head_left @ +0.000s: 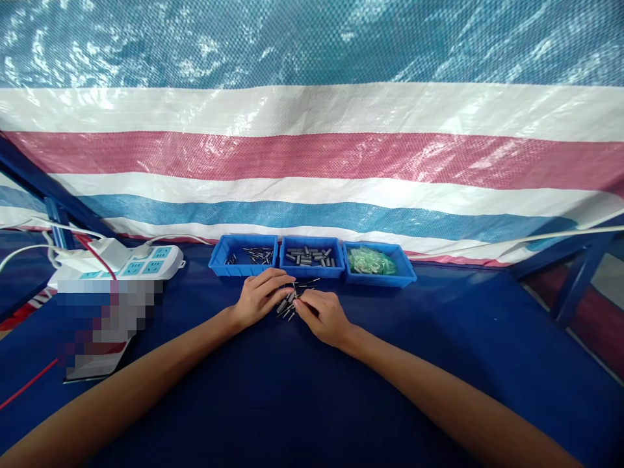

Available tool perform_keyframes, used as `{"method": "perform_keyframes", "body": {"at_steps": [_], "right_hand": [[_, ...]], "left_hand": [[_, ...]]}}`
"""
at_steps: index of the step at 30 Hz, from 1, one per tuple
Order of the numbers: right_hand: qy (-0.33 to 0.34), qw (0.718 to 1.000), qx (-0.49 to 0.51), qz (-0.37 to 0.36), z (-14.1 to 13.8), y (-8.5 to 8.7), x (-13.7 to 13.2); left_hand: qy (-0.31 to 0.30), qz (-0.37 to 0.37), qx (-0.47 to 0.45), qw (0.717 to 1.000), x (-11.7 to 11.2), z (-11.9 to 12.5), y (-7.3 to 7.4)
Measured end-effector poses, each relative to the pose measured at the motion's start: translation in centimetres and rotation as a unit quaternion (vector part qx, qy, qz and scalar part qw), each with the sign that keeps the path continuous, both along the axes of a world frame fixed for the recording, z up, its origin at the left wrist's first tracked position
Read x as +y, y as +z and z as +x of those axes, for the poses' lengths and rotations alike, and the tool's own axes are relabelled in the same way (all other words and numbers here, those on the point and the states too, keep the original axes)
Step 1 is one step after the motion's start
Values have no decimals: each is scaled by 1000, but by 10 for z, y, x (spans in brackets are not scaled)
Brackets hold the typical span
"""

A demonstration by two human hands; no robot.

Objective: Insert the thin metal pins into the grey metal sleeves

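Observation:
My left hand (258, 297) and my right hand (322, 314) rest close together on the dark blue table cloth (292, 403), just in front of three blue trays. Between the fingertips lies a small pile of grey metal pins and sleeves (288, 303). Both hands have their fingers curled and pinched at this pile; what each pinch holds is too small to name. The left tray (243, 255) holds thin dark pins, the middle tray (311, 257) holds short grey cylinders, and the right tray (378, 262) holds pale green pieces.
A white power strip (127, 263) with cables lies at the left, a red wire (29, 383) running from it. A blurred flat object (104, 325) sits below it. A striped tarp (312, 156) hangs behind the trays. The table's edge shows at the right.

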State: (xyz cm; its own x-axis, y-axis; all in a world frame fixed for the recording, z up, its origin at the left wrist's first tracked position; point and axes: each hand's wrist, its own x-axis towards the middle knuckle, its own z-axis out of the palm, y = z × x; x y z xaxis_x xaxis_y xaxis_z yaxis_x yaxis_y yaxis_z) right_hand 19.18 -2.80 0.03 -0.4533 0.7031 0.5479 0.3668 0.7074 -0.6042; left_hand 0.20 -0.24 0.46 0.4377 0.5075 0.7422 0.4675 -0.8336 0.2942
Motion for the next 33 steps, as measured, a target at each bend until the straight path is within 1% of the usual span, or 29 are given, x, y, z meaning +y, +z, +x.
{"method": "perform_keyframes", "body": {"at_steps": [3,8,19,26,33], "right_hand": [[-13,1000,10,3,0,0,0],[-62,997,42,-5,0,2,-1],[-121,985,105,-66,2,5,0],[-124,983,100,-94,2,3,3],[-108,988,72,-85,1,4,2]], "left_hand": [[4,0,2,1000,0,1,1],[5,-14,-4,1000,-1,2,2],[8,-21,-7,1000,-3,4,4],[1,-24,-8,1000,-2,3,3],[10,-30,-28,999,2,1,-2]]}}
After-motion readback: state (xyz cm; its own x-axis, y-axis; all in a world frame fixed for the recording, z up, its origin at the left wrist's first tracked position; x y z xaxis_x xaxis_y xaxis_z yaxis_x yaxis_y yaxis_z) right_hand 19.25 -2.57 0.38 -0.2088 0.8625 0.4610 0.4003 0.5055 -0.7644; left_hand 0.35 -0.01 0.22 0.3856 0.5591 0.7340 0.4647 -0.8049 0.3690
